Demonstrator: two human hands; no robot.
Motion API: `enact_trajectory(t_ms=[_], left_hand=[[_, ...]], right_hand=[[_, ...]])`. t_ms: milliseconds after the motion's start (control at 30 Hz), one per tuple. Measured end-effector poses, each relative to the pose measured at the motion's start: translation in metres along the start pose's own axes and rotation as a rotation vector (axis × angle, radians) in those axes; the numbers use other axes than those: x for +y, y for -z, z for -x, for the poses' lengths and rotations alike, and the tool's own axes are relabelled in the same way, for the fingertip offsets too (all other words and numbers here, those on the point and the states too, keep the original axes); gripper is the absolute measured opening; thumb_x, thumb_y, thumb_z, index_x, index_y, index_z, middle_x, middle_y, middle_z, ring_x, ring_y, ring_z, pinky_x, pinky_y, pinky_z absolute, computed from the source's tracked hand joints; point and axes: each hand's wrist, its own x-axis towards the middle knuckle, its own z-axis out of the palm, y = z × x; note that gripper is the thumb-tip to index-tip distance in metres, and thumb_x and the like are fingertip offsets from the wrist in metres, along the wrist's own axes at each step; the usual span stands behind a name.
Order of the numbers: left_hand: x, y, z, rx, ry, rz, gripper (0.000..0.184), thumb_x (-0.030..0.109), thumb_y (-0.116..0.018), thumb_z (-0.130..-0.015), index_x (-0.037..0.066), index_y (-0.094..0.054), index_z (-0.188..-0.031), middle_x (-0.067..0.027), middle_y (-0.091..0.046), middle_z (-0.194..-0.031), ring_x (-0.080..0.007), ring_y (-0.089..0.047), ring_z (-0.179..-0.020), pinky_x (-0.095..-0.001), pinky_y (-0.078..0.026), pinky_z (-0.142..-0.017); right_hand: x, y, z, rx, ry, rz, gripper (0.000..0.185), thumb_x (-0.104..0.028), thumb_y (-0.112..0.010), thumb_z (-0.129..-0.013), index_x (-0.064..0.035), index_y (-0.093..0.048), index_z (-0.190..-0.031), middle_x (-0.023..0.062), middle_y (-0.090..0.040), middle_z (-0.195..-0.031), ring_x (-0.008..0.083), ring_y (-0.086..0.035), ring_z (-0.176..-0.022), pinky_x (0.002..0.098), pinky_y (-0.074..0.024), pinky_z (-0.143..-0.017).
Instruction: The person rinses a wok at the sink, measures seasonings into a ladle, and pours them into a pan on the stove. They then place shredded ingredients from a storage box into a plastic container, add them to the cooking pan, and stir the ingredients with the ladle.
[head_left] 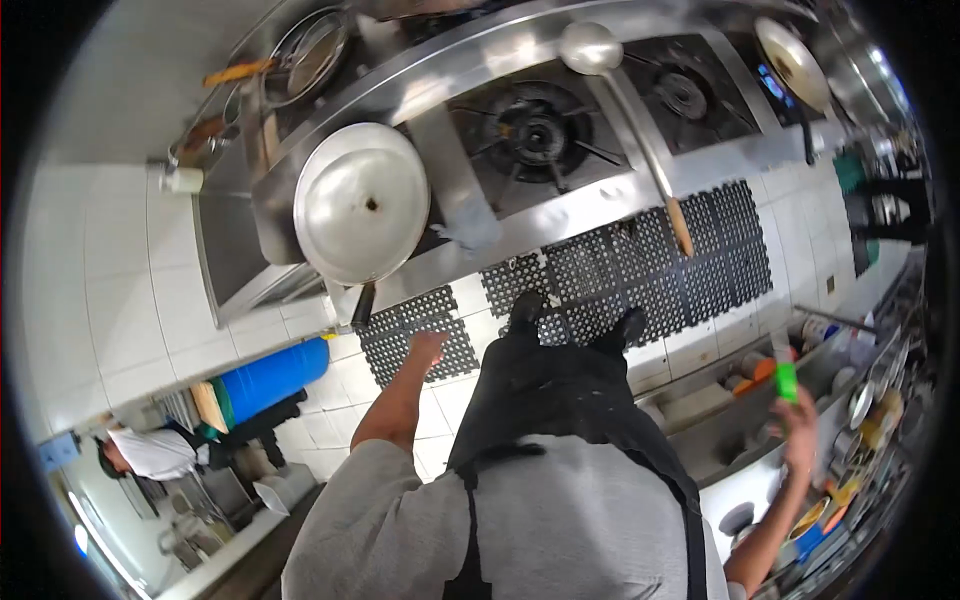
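My right hand (797, 425) is out at the right, over the counter side, with its fingers closed on a green-handled utensil (787, 382). A pale flat blade extends from the handle; its exact kind is unclear. My left hand (428, 347) hangs low above the floor mat, fingers loosely out and nothing visible in it. The nearest thing to it is a large pan (365, 205) on the stove, covered by a round metal lid (368, 200), its black handle (364, 305) jutting toward me.
A long wooden-handled ladle (650, 150) lies across the stove (580, 205) beside an open burner (540, 135). Another pan (793, 65) sits far right. Black perforated mats (690, 250) cover tiles. Shelves with containers (740, 380) line the right. A blue barrel (275, 375) and another person (155, 452) are left.
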Motion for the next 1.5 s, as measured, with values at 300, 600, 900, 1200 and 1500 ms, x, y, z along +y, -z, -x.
enact_trajectory(t_ms=[300, 600, 900, 1200, 1500], left_hand=[[0.045, -0.017, -0.089, 0.168, -0.387, 0.33, 0.06, 0.036, -0.088, -0.075, -0.001, -0.065, -0.115, -0.0125, -0.068, -0.098, -0.0182, -0.065, -0.079, -0.0335, -0.053, -0.066], [0.019, -0.051, -0.183, 0.452, -0.61, -0.098, 0.019, 0.023, -0.067, -0.093, 0.007, -0.063, -0.103, -0.0086, -0.064, -0.082, -0.0141, -0.06, -0.06, -0.0286, -0.047, -0.046], [0.014, 0.064, -0.004, -0.458, -0.042, 0.907, 0.035, 0.034, -0.053, -0.101, 0.004, -0.058, -0.119, -0.0134, -0.069, -0.095, -0.0204, -0.068, -0.074, -0.0271, -0.05, -0.057], [0.09, 0.135, 0.176, 0.53, -0.815, 0.015, 0.039, 0.02, -0.068, -0.09, 0.001, -0.062, -0.124, -0.0116, -0.07, -0.087, -0.0157, -0.064, -0.063, -0.0309, -0.05, -0.056], [0.07, 0.168, 0.162, 0.376, -0.668, 0.089, 0.04, 0.012, -0.064, -0.093, -0.001, -0.061, -0.13, -0.0033, -0.061, -0.078, -0.0076, -0.054, -0.057, -0.0237, -0.046, -0.051]], right_hand=[[-0.201, -0.411, 0.026, -1.128, -0.193, -0.229, 0.038, -0.032, -0.056, -0.104, -0.0085, -0.054, -0.134, 0.0002, -0.057, -0.09, 0.0082, -0.046, -0.059, 0.0241, -0.0379, -0.05], [-0.245, -0.537, 0.034, -1.141, -0.373, -0.488, 0.033, -0.041, -0.046, -0.108, -0.0138, -0.053, -0.125, 0.0024, -0.056, -0.087, 0.0107, -0.044, -0.058, 0.0258, -0.0359, -0.048], [-0.251, -0.581, 0.028, -1.112, -0.519, -0.664, 0.03, -0.042, -0.048, -0.106, -0.0165, -0.055, -0.121, 0.0035, -0.052, -0.089, 0.0109, -0.043, -0.06, 0.0246, -0.035, -0.048], [-0.242, -0.6, 0.038, -1.097, -0.562, -0.792, 0.029, -0.042, -0.051, -0.105, -0.0172, -0.055, -0.118, 0.0041, -0.054, -0.089, 0.0118, -0.043, -0.059, 0.0259, -0.0344, -0.047], [-0.239, -0.621, 0.036, -1.134, -0.512, -0.913, 0.026, -0.04, -0.053, -0.104, -0.0147, -0.053, -0.109, 0.0023, -0.049, -0.08, 0.0105, -0.042, -0.055, 0.0261, -0.0321, -0.043]])
